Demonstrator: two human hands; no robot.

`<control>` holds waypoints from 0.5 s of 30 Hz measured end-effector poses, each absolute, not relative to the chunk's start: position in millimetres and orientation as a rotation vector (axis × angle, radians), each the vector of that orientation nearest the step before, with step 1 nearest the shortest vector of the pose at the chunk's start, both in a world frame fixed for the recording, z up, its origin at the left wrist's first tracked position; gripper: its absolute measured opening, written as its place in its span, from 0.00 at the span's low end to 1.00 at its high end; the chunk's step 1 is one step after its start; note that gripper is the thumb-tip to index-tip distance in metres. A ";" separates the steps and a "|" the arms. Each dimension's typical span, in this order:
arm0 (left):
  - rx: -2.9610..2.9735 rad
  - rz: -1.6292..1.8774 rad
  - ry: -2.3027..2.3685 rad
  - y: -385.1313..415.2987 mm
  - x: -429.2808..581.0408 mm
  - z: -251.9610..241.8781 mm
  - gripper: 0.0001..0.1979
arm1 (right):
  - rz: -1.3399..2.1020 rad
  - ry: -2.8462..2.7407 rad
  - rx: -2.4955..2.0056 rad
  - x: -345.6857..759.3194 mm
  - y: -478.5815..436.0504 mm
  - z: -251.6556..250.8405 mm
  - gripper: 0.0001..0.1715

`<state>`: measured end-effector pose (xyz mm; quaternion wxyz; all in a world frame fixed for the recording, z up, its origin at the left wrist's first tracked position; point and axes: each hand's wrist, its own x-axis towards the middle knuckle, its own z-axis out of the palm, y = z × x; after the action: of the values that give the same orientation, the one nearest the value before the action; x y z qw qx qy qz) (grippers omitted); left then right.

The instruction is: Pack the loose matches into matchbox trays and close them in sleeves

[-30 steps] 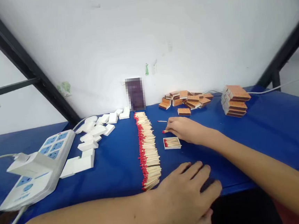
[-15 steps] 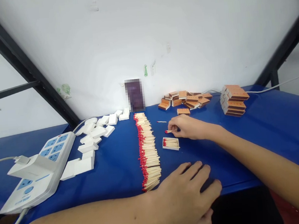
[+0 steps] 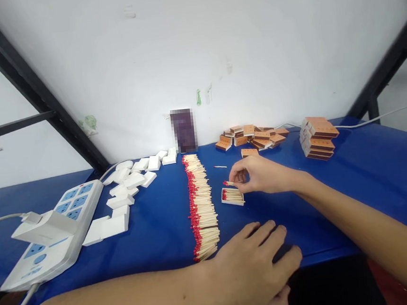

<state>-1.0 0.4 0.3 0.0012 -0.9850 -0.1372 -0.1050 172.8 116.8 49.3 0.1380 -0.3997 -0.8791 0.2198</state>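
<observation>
Pinching red-headed matches [image 3: 230, 183] (count unclear) in a narrow grip of the right hand [image 3: 255, 174], just off 12 o'clock of the matchbox tray [image 3: 231, 202]. Seemingly at the placing step; calls for a level release, heads towards 9 o'clock. Resting the left hand [image 3: 253, 271], loosely spread, at 6 o'clock.

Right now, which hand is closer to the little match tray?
The right hand, by the far edge of the tray; the left hand is farther, on the near side.

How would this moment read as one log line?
right hand: pinching red-headed matches near matchbox tray | tray: holding more matches | left hand: back upward, nothing visibly held | loose match row: left of tray
</observation>
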 end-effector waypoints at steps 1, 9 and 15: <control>-3.088 -0.332 -0.433 0.2 -0.8 0.0 0.25 | 0.664 -2.557 -1.128 172.4 114.3 50.6 0.08; -3.065 -0.356 -0.434 0.1 0.1 -1.8 0.25 | 0.736 -2.634 -1.028 171.3 110.7 46.1 0.07; -3.075 -0.367 -0.420 0.5 0.0 -1.0 0.24 | 0.626 -2.624 -0.992 171.3 109.6 48.9 0.10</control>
<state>0.0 0.5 -1.0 0.0083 -0.9839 -0.1343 -0.1174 171.3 109.6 48.9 0.1331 -0.3421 -0.9048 0.2158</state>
